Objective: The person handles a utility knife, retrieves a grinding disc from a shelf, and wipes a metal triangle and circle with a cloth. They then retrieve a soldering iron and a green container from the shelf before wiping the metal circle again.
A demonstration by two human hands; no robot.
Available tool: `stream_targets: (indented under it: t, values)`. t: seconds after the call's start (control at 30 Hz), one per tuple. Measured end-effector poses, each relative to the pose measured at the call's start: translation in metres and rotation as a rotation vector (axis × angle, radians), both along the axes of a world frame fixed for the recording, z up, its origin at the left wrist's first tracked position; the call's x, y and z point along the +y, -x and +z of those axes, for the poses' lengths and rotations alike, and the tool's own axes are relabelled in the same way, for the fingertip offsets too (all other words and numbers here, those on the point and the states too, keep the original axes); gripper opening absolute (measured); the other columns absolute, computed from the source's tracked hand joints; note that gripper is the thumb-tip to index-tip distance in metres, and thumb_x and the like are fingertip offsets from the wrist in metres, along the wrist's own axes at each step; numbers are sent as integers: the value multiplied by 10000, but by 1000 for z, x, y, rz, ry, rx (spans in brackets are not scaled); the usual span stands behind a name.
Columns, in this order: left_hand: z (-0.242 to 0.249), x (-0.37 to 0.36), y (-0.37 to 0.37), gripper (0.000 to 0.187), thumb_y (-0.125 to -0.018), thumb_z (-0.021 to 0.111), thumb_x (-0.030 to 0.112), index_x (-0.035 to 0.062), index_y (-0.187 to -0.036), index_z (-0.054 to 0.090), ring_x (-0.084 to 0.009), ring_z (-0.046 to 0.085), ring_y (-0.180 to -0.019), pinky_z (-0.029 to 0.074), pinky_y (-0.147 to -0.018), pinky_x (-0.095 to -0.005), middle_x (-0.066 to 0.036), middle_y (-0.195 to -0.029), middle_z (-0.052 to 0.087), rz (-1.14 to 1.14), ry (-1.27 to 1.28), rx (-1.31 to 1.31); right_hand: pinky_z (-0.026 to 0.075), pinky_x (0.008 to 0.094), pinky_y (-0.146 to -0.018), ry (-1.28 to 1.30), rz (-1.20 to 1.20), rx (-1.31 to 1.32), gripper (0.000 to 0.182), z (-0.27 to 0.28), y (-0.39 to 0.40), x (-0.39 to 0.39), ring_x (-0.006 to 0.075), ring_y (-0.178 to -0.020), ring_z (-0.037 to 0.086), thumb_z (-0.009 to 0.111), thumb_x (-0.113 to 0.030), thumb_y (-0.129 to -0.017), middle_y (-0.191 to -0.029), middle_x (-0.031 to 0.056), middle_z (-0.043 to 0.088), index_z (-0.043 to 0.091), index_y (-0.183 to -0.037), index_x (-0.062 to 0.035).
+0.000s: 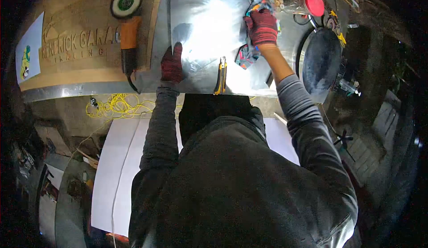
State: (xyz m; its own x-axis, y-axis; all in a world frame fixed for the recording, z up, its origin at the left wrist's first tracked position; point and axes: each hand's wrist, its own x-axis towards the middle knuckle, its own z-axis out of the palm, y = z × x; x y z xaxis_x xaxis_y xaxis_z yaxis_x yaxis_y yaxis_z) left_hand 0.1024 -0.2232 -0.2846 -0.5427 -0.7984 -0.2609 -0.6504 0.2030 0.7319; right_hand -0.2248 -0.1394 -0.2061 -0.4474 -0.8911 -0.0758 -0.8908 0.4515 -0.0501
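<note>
My left hand, in a red and black knit glove, rests on the left part of a shiny metal sheet, fingers stretched forward. Farther out on the right, my right hand wears a matching glove. Its fingers are closed over a crumpled patterned cloth, which shows in front of and below the glove. Between the hands and nearer to me lies a yellow and black utility knife. A bright glare covers the middle of the sheet.
Left of the sheet, an orange angle grinder lies on a board with cut-out letters. On the right are a jar with a red lid and a dark oval piece. Tangled yellow cord lies below the table edge.
</note>
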Motion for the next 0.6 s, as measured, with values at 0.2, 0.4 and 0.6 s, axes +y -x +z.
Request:
stream_targets:
  t: [0.2,0.4,0.6]
  values:
    - [-11,-2,-12,732,-781,728,398,-40,-1304,463,-414,575,-1072,463,-946,-460,-276,-1178,571,-267,481,97,527,473,-573,-475,311,137,339,-16,-174,-23,309,-685,678,482,-190,-873,-879,245,666,613,-1043,72]
    - [-30,2,-15,811,-732,770,310,-40,-1362,398,-393,517,-1185,421,-1027,-432,-273,-1293,501,-187,268,151,529,450,-590,-403,69,-233,280,8,-157,-40,316,-689,688,481,-195,-875,-800,222,678,643,-948,21]
    - [-5,8,-14,827,-680,708,37,-24,-1416,335,-414,476,-1234,371,-1070,-430,-276,-1348,468,-192,232,46,506,465,-683,-3,-154,-184,218,17,-25,-43,356,-814,660,543,-314,-840,-881,148,673,659,-927,-150]
